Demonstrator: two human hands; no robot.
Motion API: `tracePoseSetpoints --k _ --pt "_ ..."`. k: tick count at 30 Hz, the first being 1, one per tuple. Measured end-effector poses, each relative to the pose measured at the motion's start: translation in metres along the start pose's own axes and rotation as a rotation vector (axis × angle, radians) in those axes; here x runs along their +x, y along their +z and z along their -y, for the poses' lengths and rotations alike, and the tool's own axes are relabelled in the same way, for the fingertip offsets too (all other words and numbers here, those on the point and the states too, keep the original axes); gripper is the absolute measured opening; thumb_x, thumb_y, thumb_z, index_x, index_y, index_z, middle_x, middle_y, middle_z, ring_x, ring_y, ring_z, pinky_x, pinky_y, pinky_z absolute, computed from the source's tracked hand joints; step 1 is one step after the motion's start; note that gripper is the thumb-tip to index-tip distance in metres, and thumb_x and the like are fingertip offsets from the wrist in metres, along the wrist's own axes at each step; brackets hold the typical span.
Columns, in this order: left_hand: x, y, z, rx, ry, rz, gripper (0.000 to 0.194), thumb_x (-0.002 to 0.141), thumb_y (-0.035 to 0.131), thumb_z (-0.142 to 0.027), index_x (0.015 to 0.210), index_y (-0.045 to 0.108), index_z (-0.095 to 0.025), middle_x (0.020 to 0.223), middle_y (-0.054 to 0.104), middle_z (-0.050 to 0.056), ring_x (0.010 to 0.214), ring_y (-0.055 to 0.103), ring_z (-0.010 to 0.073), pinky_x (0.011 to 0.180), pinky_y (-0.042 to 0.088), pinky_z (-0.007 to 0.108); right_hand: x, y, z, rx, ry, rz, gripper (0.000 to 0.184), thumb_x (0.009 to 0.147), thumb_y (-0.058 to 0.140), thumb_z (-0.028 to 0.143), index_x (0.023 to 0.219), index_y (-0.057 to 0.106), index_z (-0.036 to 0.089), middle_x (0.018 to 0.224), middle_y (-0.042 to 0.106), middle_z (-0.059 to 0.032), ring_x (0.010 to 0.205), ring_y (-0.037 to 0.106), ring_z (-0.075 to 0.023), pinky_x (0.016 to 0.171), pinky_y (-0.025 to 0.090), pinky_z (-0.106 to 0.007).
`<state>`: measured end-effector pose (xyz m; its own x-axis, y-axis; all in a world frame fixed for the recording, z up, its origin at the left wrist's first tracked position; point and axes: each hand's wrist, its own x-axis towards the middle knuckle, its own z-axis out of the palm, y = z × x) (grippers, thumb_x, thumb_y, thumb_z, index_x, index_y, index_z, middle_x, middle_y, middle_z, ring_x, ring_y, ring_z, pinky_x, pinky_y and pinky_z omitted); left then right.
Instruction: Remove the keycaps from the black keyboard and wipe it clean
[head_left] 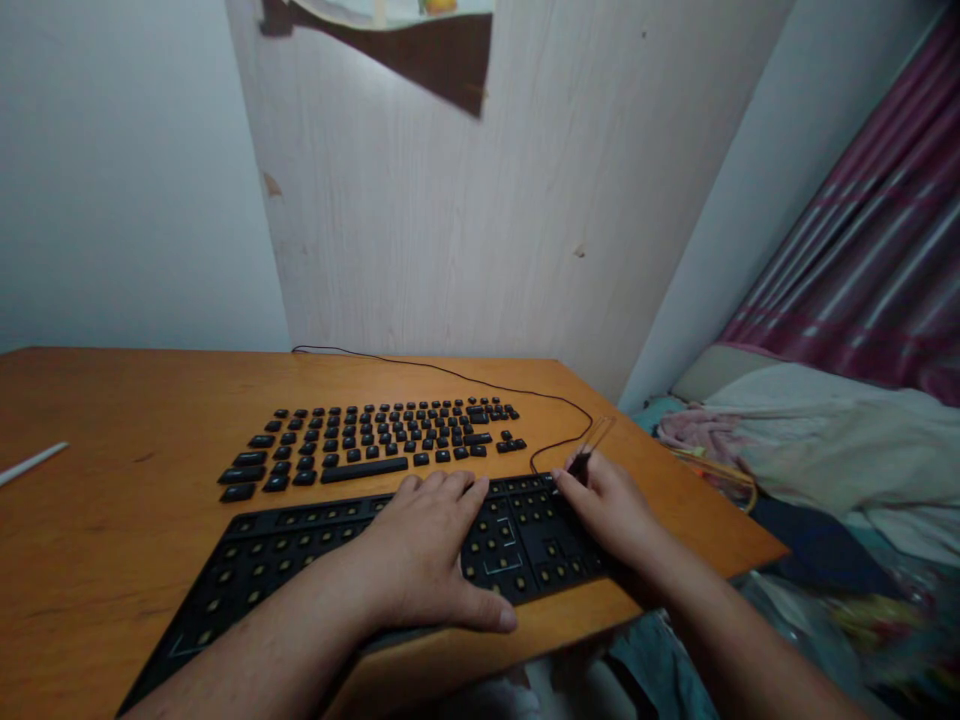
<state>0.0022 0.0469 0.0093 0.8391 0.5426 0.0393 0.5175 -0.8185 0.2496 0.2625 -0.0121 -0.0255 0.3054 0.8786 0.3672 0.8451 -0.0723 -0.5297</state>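
A black keyboard (536, 545) with its keycaps off and bare switches showing lies near the front edge of the table. Across its middle rests my left hand (427, 540), fingers stretched along the far edge and thumb over the near edge. At the keyboard's far right corner, my right hand (611, 500) is closed around a keycap puller (598, 434), its wire loops pointing up and away from the keys. Beyond the keyboard, loose black keycaps (365, 468) are laid out in rows much like a keyboard layout.
A thin black cable (480, 380) runs from the keyboard along the back of the wooden table (135, 560). A white stick-like object (34, 462) lies at the far left. Right of the table are bedding (810, 430), bags and a striped curtain (862, 230).
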Motion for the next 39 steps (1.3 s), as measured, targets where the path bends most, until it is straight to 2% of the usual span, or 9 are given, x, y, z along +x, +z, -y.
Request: tracePoseSetpoints --k 3,8,14,21,31,39 --pt "0.0 0.001 0.001 0.007 0.007 -0.003 0.117 0.056 0.053 -0.089 0.147 0.036 -0.017 0.15 0.038 0.018 0.134 0.038 0.0406 0.111 0.026 0.055 0.003 0.002 -0.003 0.077 -0.018 0.007 0.017 0.086 0.052 0.037 0.079 0.051 0.023 0.072 0.059 -0.0007 0.066 0.055 -0.0182 0.061 0.039 -0.029" --pt "0.0 0.002 0.003 0.014 0.016 -0.008 0.118 0.056 0.051 -0.09 0.147 0.036 -0.017 0.15 0.038 0.018 0.133 0.038 0.0408 0.11 0.028 0.055 0.005 0.007 -0.009 0.216 -0.01 -0.057 0.012 0.084 0.053 0.035 0.085 0.05 0.023 0.073 0.054 0.0018 0.067 0.054 -0.0172 0.061 0.04 -0.028" --pt "0.0 0.001 0.001 0.019 0.017 0.002 0.118 0.056 0.051 -0.089 0.148 0.034 -0.016 0.15 0.038 0.018 0.133 0.038 0.0407 0.111 0.027 0.055 0.005 0.011 -0.013 0.256 0.018 -0.102 0.013 0.083 0.055 0.035 0.084 0.05 0.023 0.069 0.051 0.0029 0.063 0.05 -0.0166 0.06 0.039 -0.028" --pt "0.001 0.003 0.002 0.014 0.015 -0.005 0.119 0.055 0.05 -0.09 0.148 0.035 -0.017 0.15 0.039 0.018 0.133 0.038 0.0409 0.111 0.026 0.055 -0.002 0.008 -0.004 0.141 -0.028 -0.108 0.01 0.085 0.053 0.033 0.086 0.049 0.024 0.07 0.054 0.0023 0.062 0.053 -0.017 0.06 0.04 -0.029" --pt "0.001 0.002 0.003 0.019 0.026 -0.022 0.117 0.056 0.051 -0.09 0.146 0.037 -0.017 0.149 0.04 0.017 0.132 0.04 0.0403 0.109 0.029 0.054 0.006 -0.002 0.001 0.003 -0.034 0.053 0.014 0.087 0.052 0.035 0.081 0.048 0.023 0.074 0.06 -0.0012 0.067 0.057 -0.0185 0.062 0.04 -0.029" --pt "0.001 0.003 0.003 0.018 0.023 -0.017 0.117 0.056 0.05 -0.09 0.147 0.036 -0.017 0.149 0.04 0.018 0.132 0.039 0.0409 0.109 0.028 0.054 0.0 -0.002 0.001 -0.067 -0.037 0.059 0.017 0.088 0.051 0.039 0.083 0.05 0.023 0.073 0.061 -0.0018 0.067 0.056 -0.0187 0.062 0.039 -0.029"
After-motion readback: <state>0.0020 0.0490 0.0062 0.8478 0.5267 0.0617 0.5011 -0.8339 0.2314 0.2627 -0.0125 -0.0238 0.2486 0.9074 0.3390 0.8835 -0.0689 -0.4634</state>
